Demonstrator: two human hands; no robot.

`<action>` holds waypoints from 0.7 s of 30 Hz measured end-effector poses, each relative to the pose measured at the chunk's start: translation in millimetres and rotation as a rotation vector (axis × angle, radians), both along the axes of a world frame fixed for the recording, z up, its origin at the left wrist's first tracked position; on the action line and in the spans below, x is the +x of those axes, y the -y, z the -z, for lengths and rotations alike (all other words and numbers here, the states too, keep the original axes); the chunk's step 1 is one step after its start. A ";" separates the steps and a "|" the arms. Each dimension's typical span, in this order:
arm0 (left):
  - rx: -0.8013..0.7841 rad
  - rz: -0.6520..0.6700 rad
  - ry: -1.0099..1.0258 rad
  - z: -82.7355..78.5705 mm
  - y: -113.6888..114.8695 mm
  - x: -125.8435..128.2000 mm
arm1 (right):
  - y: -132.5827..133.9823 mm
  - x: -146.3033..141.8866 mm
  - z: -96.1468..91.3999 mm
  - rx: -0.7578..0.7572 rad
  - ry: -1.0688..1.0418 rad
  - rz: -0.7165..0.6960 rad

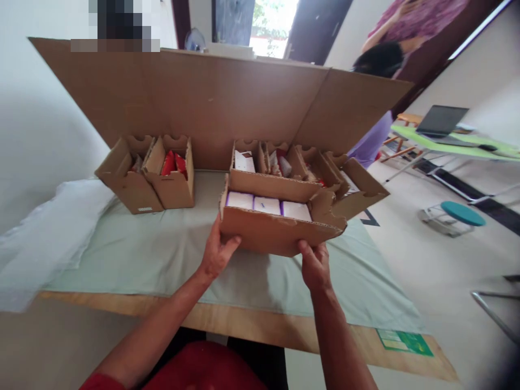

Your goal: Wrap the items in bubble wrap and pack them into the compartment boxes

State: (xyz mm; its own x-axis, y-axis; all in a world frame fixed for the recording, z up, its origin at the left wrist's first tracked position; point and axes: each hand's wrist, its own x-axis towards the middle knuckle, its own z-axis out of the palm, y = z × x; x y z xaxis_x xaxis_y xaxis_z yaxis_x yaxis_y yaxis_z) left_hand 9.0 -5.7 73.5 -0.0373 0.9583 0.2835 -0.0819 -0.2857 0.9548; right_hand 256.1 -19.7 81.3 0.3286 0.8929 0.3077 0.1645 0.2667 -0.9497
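Note:
Both of my hands grip an open cardboard box (268, 230) just above the cloth-covered table (162, 254). My left hand (215, 254) clasps its near left corner, and my right hand (314, 265) holds the near edge further right. Inside the box lie three white packets with purple edges (266, 205), side by side. Directly behind it stands a row of similar open cardboard boxes (292, 162) with white and red packets.
Two more small cardboard boxes (150, 176) with red packets stand at the left. A tall cardboard sheet (211, 97) is propped behind everything. A white cloth (49, 233) is bunched at the table's left. Another person (385, 59), a laptop (441, 120) and a stool (461, 214) are at the right.

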 end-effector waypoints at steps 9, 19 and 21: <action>0.022 -0.002 -0.155 37.1 -57.9 11.9 | -42.4 18.7 28.5 -0.100 0.001 0.059; 0.048 -0.316 -0.515 43.8 -21.6 -92.3 | -14.0 -9.8 42.5 -0.317 0.174 0.207; 0.013 -0.514 -0.630 38.9 2.5 -154.1 | 1.6 -6.1 51.0 -0.455 0.235 0.229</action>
State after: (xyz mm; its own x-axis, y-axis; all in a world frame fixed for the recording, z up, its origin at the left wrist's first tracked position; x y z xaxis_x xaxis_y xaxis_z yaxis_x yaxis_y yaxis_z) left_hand -145.1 -8.3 34.6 -0.3017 0.8611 0.4093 0.6145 -0.1526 0.7740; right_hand 250.1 -21.3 30.4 0.4986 0.8668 -0.0032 0.3914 -0.2284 -0.8914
